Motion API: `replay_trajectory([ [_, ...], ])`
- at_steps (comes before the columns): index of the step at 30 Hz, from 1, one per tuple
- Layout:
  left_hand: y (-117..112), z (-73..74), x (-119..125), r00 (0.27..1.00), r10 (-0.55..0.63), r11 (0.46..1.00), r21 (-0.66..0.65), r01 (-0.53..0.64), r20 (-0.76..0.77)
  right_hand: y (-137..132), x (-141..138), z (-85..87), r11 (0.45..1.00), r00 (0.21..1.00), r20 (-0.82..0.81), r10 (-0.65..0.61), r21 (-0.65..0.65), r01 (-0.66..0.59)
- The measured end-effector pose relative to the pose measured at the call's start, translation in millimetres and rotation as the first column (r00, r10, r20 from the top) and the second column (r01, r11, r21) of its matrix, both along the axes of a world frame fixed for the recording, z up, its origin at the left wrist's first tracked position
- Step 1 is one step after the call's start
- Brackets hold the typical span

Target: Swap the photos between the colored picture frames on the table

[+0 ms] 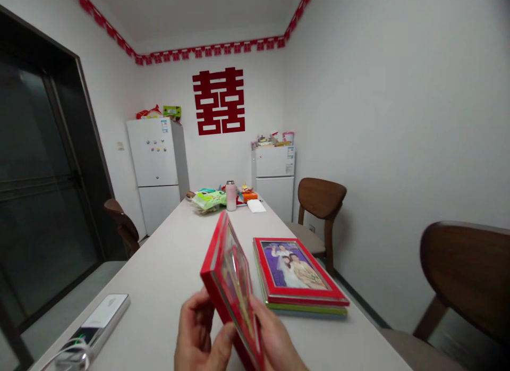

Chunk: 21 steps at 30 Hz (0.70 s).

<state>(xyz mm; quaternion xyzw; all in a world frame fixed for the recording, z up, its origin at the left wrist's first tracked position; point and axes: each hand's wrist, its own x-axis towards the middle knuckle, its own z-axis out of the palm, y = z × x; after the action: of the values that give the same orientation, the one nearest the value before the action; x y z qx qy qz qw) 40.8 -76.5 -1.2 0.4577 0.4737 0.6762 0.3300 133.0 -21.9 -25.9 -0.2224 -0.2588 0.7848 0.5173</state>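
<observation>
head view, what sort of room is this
Probably a dining room in a home: a long table runs down the middle, wooden chairs stand along its sides, and two fridges stand near the far wall.

Low in the middle, I have the left hand (199, 328) and right hand (277, 336) on a red picture frame (233, 286), holding it up at a tilt. Right of it, I see a red photo frame (298, 270) on top of a green frame (306, 309), on the white table (159, 302). Its photo shows three people. A power bank (98, 320) is at lower left. A pink bottle (231, 195) stands near the middle, next to a green bag (209, 201). At the top middle, a big red double happiness sign (221, 112) is on the wall (263, 94).
</observation>
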Motion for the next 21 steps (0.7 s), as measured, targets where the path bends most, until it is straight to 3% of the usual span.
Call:
replay_trajectory([
  [3, 17, 22.3, 7, 0.990, -0.085, 0.996, -0.005, 0.086, 0.110, 27, 52, 22.8, 0.997, 0.983, 0.171, -0.068, 0.056, 0.060],
  [5, 32, 24.5, 16, 0.962, -0.185, 0.982, -0.011, 0.191, 0.202, 50, 85, 30.8, 0.987, 0.934, 0.328, -0.143, 0.117, 0.110],
  [9, 67, -3.4, 43, 0.911, -0.309, 0.941, -0.050, 0.334, 0.272, 95, 135, 27.1, 0.967, 0.798, 0.561, -0.221, 0.233, 0.104],
  [13, 100, -35.5, 63, 0.940, -0.286, 0.947, -0.097, 0.307, 0.185, 128, 163, 7.5, 0.969, 0.693, 0.683, -0.231, 0.229, 0.097],
  [17, 116, -48.5, 68, 0.964, -0.244, 0.959, -0.118, 0.256, 0.106, 148, 175, -10.6, 0.959, 0.640, 0.717, -0.277, 0.250, 0.136],
  [21, 119, -55.6, 68, 0.966, -0.253, 0.954, -0.150, 0.259, 0.061, 151, 183, -19.3, 0.957, 0.601, 0.746, -0.287, 0.250, 0.147],
])
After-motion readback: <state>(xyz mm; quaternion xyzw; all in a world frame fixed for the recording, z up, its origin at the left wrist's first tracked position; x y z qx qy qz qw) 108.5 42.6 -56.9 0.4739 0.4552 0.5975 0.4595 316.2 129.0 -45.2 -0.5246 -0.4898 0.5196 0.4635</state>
